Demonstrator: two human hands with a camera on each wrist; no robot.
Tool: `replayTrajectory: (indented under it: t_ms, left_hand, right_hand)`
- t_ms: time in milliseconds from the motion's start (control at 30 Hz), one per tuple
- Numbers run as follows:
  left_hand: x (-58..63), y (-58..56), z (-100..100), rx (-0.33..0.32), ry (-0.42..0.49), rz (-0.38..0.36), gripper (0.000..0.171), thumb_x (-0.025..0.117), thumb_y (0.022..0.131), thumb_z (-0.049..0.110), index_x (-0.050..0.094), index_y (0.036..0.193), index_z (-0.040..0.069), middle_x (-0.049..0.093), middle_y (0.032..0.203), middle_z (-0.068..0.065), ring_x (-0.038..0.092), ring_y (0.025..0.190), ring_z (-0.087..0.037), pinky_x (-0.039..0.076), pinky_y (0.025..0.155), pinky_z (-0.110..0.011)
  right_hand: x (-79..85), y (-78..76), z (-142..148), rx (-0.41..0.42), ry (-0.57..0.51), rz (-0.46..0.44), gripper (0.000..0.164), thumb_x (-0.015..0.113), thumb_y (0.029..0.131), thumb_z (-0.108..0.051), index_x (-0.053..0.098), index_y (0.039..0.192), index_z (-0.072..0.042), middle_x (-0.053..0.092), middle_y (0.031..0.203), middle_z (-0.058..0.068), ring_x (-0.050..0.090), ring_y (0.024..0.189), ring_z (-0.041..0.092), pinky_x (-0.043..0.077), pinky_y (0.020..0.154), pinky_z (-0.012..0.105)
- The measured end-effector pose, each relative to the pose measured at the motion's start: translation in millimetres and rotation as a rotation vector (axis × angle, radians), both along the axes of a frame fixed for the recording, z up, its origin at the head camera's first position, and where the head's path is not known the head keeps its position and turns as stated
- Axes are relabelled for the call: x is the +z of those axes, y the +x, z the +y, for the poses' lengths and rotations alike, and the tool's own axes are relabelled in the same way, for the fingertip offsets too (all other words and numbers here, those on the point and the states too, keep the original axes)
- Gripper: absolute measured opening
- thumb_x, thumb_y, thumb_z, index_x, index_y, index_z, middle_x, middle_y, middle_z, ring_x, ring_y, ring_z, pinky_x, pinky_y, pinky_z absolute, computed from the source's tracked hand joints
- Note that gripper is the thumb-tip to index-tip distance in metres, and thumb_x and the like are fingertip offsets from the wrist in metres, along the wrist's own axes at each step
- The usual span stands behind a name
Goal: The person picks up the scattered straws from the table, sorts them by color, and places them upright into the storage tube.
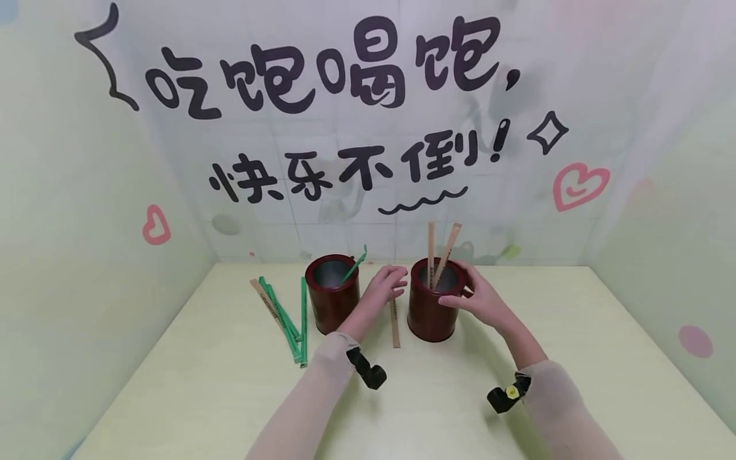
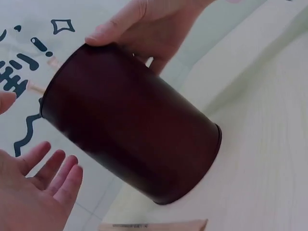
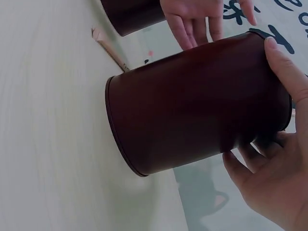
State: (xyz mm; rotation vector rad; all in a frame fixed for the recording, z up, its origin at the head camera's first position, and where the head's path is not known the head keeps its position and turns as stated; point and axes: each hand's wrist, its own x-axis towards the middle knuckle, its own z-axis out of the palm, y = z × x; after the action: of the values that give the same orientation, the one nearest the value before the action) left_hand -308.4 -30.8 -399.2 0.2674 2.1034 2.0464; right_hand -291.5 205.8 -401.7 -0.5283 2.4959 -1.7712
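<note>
My right hand (image 1: 483, 299) grips the dark red canister (image 1: 432, 319) on the right near its rim, thumb at the front and fingers around the far side. Two slim brown paper-wrapped sticks (image 1: 448, 252) stand up out of its mouth. Between the two canisters is my left hand (image 1: 382, 291), its fingers extended towards the right canister and holding nothing. In the left wrist view those fingers (image 2: 67, 187) show apart from the canister wall. One more brown wrapped stick (image 1: 395, 329) lies on the table below this hand, partly hidden by it.
A matching dark red canister (image 1: 333, 310) stands on the left with a bent green stick (image 1: 355, 264) in it. Left of that lie several green wrapped sticks (image 1: 303, 319) and a brown one (image 1: 266, 300). Printed walls enclose the pale table (image 1: 575, 332) at back and sides.
</note>
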Motion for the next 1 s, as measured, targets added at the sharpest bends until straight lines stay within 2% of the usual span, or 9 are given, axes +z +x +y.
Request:
replayTrajectory:
  t_ms: [100, 200, 467, 533, 633, 733, 867, 1000]
  left_hand:
    - [-7.2, 0.0, -6, 0.013, -0.021, -0.054, 0.051, 0.043, 0.105, 0.036, 0.046, 0.137, -0.004, 0.052, 0.141, -0.022, 0.05, 0.133, -0.04, 0.042, 0.115, -0.046]
    - [-16.3, 0.9, -11, 0.031, -0.057, -0.092, 0.053, 0.045, 0.104, 0.034, 0.045, 0.136, -0.008, 0.054, 0.137, -0.025, 0.052, 0.131, -0.041, 0.043, 0.114, -0.046]
    - [-38.1, 8.9, -21, 0.096, -0.324, -0.16, 0.057, 0.076, 0.086, 0.035, 0.05, 0.127, 0.003, 0.059, 0.127, -0.014, 0.055, 0.121, -0.029, 0.043, 0.109, -0.046]
    - [-42.0, 8.9, -22, 0.105, -0.38, -0.149, 0.058, 0.079, 0.083, 0.031, 0.051, 0.124, 0.002, 0.059, 0.125, -0.014, 0.055, 0.117, -0.028, 0.045, 0.107, -0.045]
    - [-46.9, 7.5, -22, 0.137, -0.457, -0.122, 0.056, 0.083, 0.08, 0.027, 0.053, 0.12, 0.002, 0.063, 0.12, -0.013, 0.059, 0.111, -0.027, 0.05, 0.1, -0.042]
    - [-49.8, 6.9, -22, 0.171, -0.495, -0.091, 0.052, 0.085, 0.077, 0.024, 0.057, 0.114, 0.002, 0.067, 0.113, -0.013, 0.063, 0.104, -0.025, 0.053, 0.092, -0.038]
    - [-51.1, 5.6, -22, 0.193, -0.521, -0.075, 0.046, 0.087, 0.075, 0.025, 0.06, 0.105, 0.005, 0.072, 0.104, -0.011, 0.064, 0.094, -0.022, 0.053, 0.081, -0.032]
    - [-53.6, 1.0, -20, 0.196, -0.577, -0.023, 0.041, 0.089, 0.073, 0.024, 0.061, 0.097, 0.007, 0.073, 0.094, -0.008, 0.063, 0.085, -0.018, 0.048, 0.071, -0.026]
  right_hand:
    - [-0.2, -1.7, 1, 0.0, 0.011, -0.001, 0.078, 0.073, 0.089, -0.015, 0.029, 0.152, -0.006, 0.04, 0.151, 0.019, 0.038, 0.142, 0.041, 0.035, 0.115, 0.06]
    - [-1.1, -2.1, 3, 0.009, 0.01, -0.003, 0.077, 0.073, 0.089, -0.013, 0.029, 0.152, -0.006, 0.039, 0.152, 0.019, 0.038, 0.143, 0.041, 0.036, 0.114, 0.059]
    - [-2.4, 3.9, 12, 0.015, 0.028, -0.011, 0.075, 0.07, 0.092, -0.013, 0.027, 0.153, -0.007, 0.039, 0.152, 0.019, 0.038, 0.143, 0.04, 0.043, 0.111, 0.043]
    - [-2.2, 4.7, 13, 0.01, 0.025, -0.014, 0.075, 0.07, 0.092, -0.013, 0.027, 0.153, -0.007, 0.039, 0.151, 0.019, 0.037, 0.143, 0.04, 0.042, 0.111, 0.043]
    - [-2.4, 4.2, 14, 0.006, 0.024, -0.013, 0.075, 0.07, 0.092, -0.013, 0.027, 0.153, -0.006, 0.039, 0.151, 0.019, 0.037, 0.143, 0.04, 0.039, 0.113, 0.05]
    - [-2.6, 4.0, 14, 0.009, 0.019, -0.016, 0.075, 0.07, 0.092, -0.013, 0.027, 0.153, -0.006, 0.039, 0.151, 0.02, 0.037, 0.143, 0.04, 0.036, 0.114, 0.056]
    - [-2.9, 3.9, 14, 0.005, 0.018, -0.02, 0.075, 0.071, 0.091, -0.012, 0.027, 0.153, -0.006, 0.039, 0.152, 0.02, 0.036, 0.144, 0.041, 0.034, 0.114, 0.058]
    - [-3.2, 3.4, 14, 0.0, 0.021, -0.019, 0.076, 0.071, 0.091, -0.012, 0.027, 0.153, -0.007, 0.038, 0.152, 0.019, 0.036, 0.144, 0.041, 0.034, 0.114, 0.057]
